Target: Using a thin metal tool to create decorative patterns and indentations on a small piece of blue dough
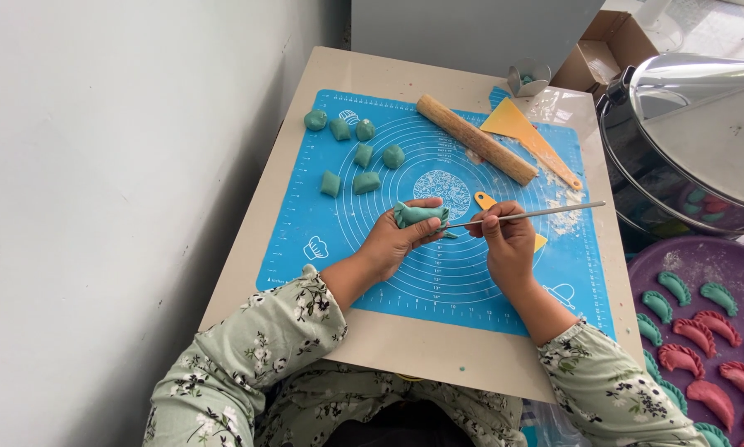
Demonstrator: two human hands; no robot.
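Note:
My left hand (397, 240) holds a folded piece of green dough (420, 215) above the blue silicone mat (322, 215). My right hand (504, 240) pinches a thin metal rod (546, 213), its tip touching the dough's edge. Several small green dough lumps (364, 156) lie on the mat's far left part. A wooden rolling pin (475, 139) lies diagonally at the mat's far side, dusted with flour.
A yellow scraper (525, 132) lies beside the rolling pin, and a small metal cup (528, 79) stands behind it. A large steel pot (686, 141) stands at right. A purple tray (724, 261) holds several green and red shaped dumplings. A wall runs along the left.

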